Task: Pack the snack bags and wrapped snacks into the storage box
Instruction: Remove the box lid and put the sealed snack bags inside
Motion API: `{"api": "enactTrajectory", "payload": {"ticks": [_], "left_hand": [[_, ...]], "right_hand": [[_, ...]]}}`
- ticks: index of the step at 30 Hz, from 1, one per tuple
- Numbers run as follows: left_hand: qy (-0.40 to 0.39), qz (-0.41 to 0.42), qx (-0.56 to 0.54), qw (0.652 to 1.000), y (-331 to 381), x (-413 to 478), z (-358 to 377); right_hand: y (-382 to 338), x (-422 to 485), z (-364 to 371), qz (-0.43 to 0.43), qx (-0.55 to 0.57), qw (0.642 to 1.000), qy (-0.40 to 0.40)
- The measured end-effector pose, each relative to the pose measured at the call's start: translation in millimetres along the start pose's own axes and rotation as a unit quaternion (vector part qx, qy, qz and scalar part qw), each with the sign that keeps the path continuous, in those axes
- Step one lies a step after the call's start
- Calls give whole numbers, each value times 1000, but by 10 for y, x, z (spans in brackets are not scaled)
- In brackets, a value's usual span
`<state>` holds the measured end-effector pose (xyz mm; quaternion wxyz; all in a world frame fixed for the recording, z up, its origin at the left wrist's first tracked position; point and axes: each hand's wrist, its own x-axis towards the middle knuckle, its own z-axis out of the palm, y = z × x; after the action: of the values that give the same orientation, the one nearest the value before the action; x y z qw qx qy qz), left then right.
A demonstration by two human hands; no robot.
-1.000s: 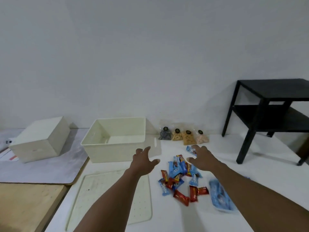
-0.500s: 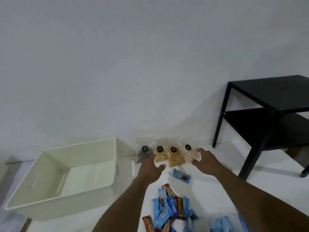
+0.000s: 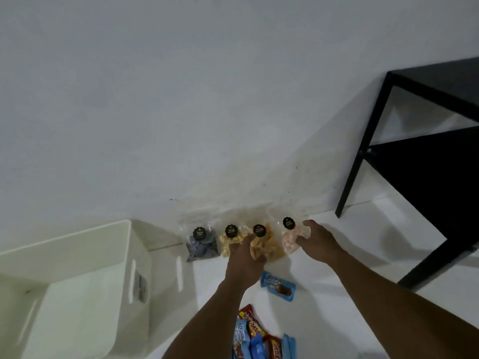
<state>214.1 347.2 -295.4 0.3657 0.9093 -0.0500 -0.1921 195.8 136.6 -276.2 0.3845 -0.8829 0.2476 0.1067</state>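
Observation:
Four clear snack bags with black round labels lean on the wall: a dark bag (image 3: pixel 201 245), a yellow bag (image 3: pixel 228 240), an orange bag (image 3: pixel 269 246) and a pink bag (image 3: pixel 290 238). My left hand (image 3: pixel 243 263) lies over the lower part of the yellow bag, its thumb side touching the orange bag. My right hand (image 3: pixel 317 243) pinches the pink bag's right edge between thumb and fingers. The cream storage box (image 3: pixel 140 255) stands open at the left with nothing visible inside. A blue wrapped snack (image 3: pixel 278 286) lies alone; a pile of red and blue wrapped snacks (image 3: pixel 259 338) sits at the bottom edge.
A black side table (image 3: pixel 427 177) with a lower shelf stands at the right, its legs on the white surface. The white wall runs directly behind the bags. White floor lies between the box and the snack pile.
My head and both hands have moved forward to the wall. The left hand now rests on the yellow and orange bags, and the right hand has closed on the pink bag.

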Motion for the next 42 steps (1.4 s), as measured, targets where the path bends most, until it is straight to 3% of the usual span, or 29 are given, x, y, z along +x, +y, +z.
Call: {"api": "enactTrajectory", "payload": {"ticks": [9, 15, 21, 27, 34, 42], "left_hand": [[36, -20, -5, 999, -73, 437, 372], [81, -48, -56, 994, -28, 436, 472], [82, -11, -73, 994, -66, 197, 379], [62, 13, -142, 988, 30, -337, -275], [182, 79, -100, 975, 11, -877, -1640], [288, 16, -116, 950, -921, -1313, -3132]], "right_hand": [[168, 663, 225, 45, 64, 997, -20], [320, 653, 270, 19, 79, 996, -43], [354, 447, 109, -2, 85, 994, -70], [-152, 32, -97, -54, 87, 994, -31], [-1305, -601, -5, -244, -22, 970, 4], [-2681, -1150, 870, -299, 16, 954, 2]]}}
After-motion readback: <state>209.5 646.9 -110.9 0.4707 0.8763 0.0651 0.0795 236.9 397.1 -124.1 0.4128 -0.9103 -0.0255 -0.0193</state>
